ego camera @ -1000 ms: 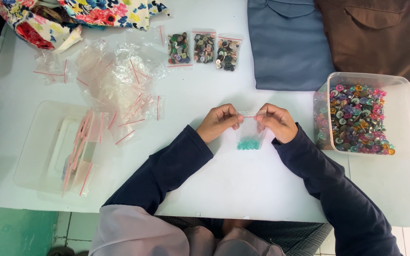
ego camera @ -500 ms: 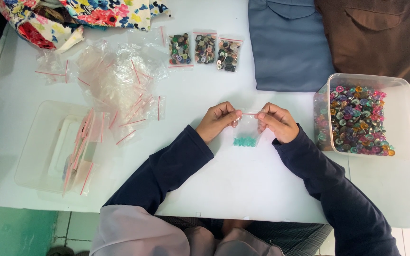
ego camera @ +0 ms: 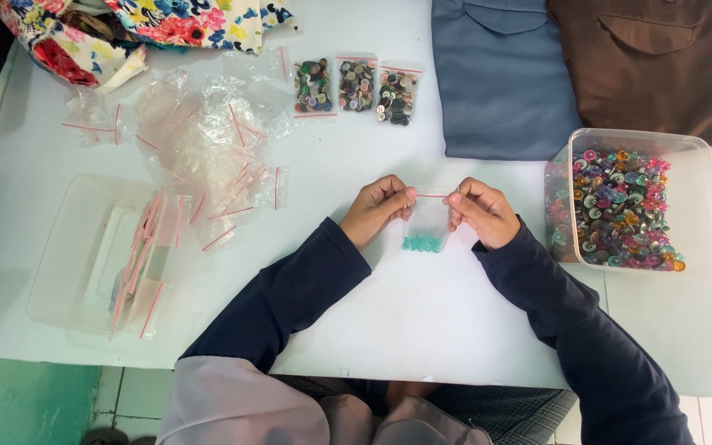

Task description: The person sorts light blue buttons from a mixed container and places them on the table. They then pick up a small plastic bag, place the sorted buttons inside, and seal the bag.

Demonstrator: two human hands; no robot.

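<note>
Small clear bag (ego camera: 427, 224) upright, red-striped mouth level between both hands' fingers (ego camera: 406, 198).

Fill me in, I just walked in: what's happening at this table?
A person pinches the top edge of a small clear zip bag between the left hand and right hand; teal buttons sit at its bottom. A clear tub of mixed buttons stands to the right, with three filled bags and a pile of empty bags farther back.
</note>
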